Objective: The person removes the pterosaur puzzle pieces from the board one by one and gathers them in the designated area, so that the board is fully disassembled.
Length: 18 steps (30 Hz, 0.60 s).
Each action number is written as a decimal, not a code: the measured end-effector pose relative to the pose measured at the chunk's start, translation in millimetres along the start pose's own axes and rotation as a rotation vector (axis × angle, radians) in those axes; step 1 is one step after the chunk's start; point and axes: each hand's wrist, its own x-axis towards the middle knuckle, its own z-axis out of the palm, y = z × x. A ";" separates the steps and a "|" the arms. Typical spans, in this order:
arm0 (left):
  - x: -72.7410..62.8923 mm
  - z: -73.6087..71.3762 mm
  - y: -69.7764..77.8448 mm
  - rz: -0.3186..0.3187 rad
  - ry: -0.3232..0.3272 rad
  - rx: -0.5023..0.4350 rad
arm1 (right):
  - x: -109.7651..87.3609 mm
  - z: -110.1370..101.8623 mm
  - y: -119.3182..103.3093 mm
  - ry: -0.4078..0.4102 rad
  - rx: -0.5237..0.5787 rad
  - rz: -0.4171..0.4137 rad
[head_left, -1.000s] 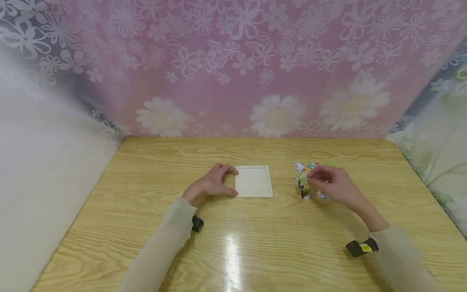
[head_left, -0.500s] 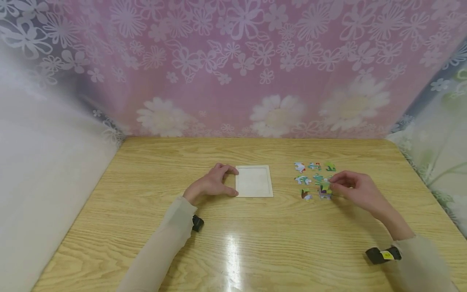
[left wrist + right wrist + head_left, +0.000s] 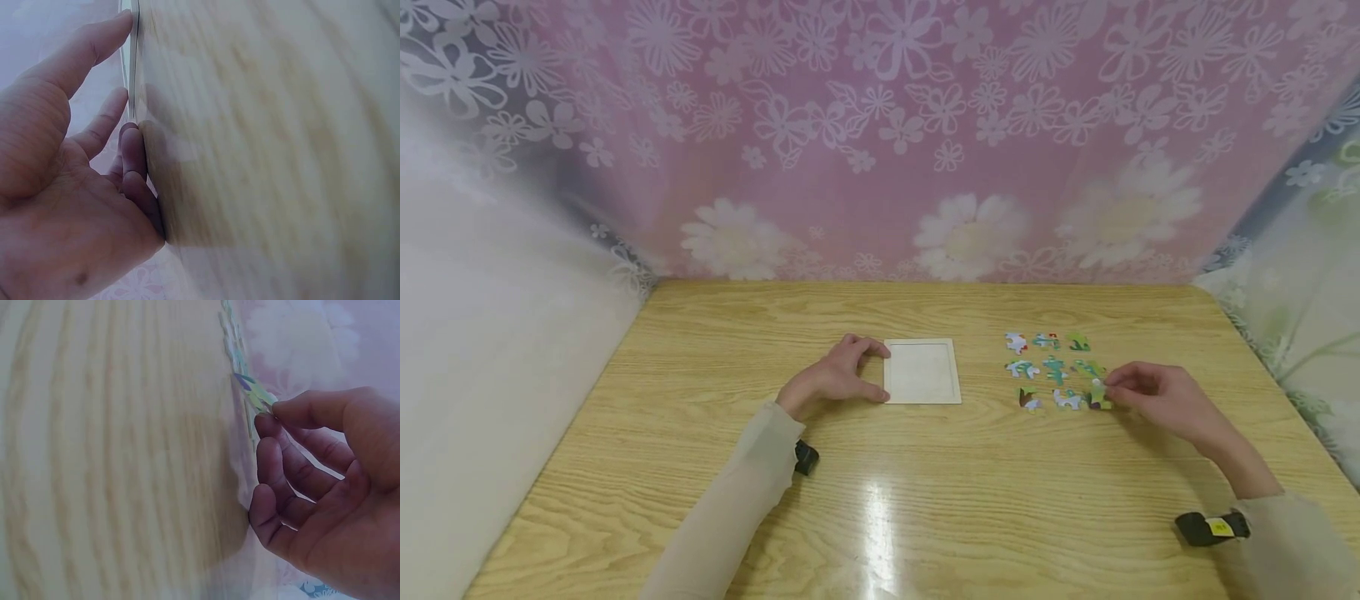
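In the head view, a square off-white puzzle tray (image 3: 921, 372) with a raised rim lies flat on the table. My left hand (image 3: 835, 375) rests at its left side, thumb and forefinger spread and touching the rim near the two left corners. The left wrist view shows those fingertips (image 3: 124, 24) against the tray's thin edge. My right hand (image 3: 1168, 400) pinches a green puzzle piece (image 3: 255, 390) between thumb and forefinger, tilted at the right end of the front row of pieces. Whether its lower edge touches the table cannot be told.
Several loose jigsaw pieces, among them a teal one (image 3: 1055, 370) and a brown-and-white one (image 3: 1028, 400), lie in rows right of the tray. A flowered pink curtain (image 3: 865, 167) hangs behind the wooden table (image 3: 775, 533), with pale cloth at both sides.
My right hand has moved right across the pieces, carrying the green puzzle piece to the front row's right end and uncovering the other pieces. The left hand and tray have stayed in place.
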 end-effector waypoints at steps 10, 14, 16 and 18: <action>-0.5 -0.3 -0.2 -0.002 -0.007 0.018 | 4.9 2.0 4.9 -0.011 -0.036 0.027; 0.8 -1.2 0.8 0.013 -0.010 0.030 | 6.2 0.2 7.5 -0.025 -0.041 0.028; 1.1 -1.7 2.0 0.018 -0.012 0.025 | 6.3 -1.4 8.2 -0.033 -0.043 0.031; 0.3 -2.1 3.4 0.021 -0.012 0.009 | 6.6 -2.8 8.4 -0.040 -0.048 0.032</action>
